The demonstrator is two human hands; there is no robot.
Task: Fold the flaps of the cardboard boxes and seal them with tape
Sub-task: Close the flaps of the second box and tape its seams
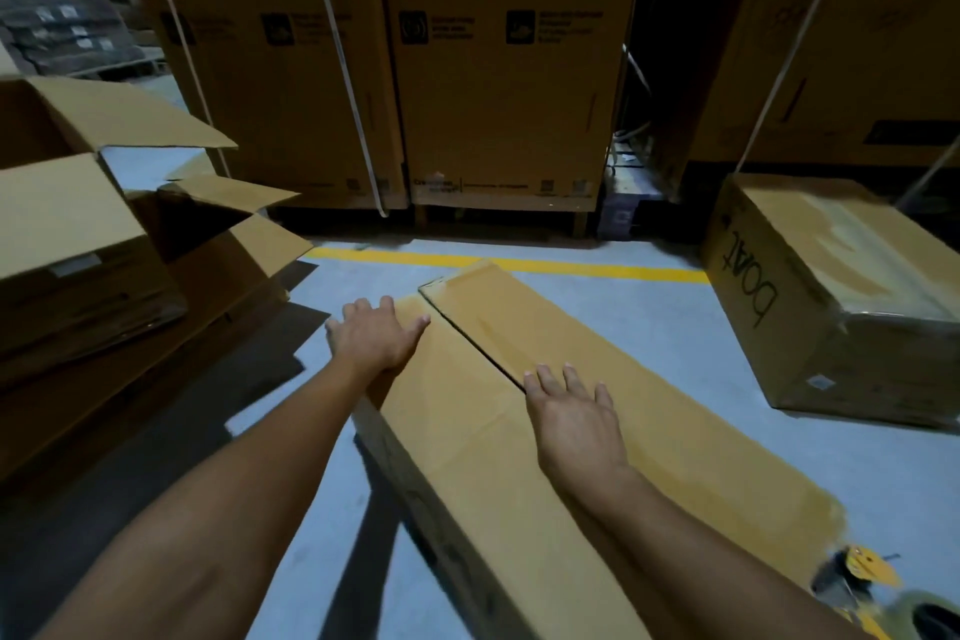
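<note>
Box (467,431), long, cardboard: centre of frame, on floor (649,327). Both top flaps folded down, with the seam (478,343) showing as a dark gap.
Left hand (376,335): flat on left flap near the box's far left edge, fingers straight and spread.
Right hand (574,424): flat on right flap just beside seam, fingers apart.
Tape dispenser (865,569): lower right, on floor near box.
Open boxes (78,224): left of frame.
Sealed box (831,301): right of frame.
</note>
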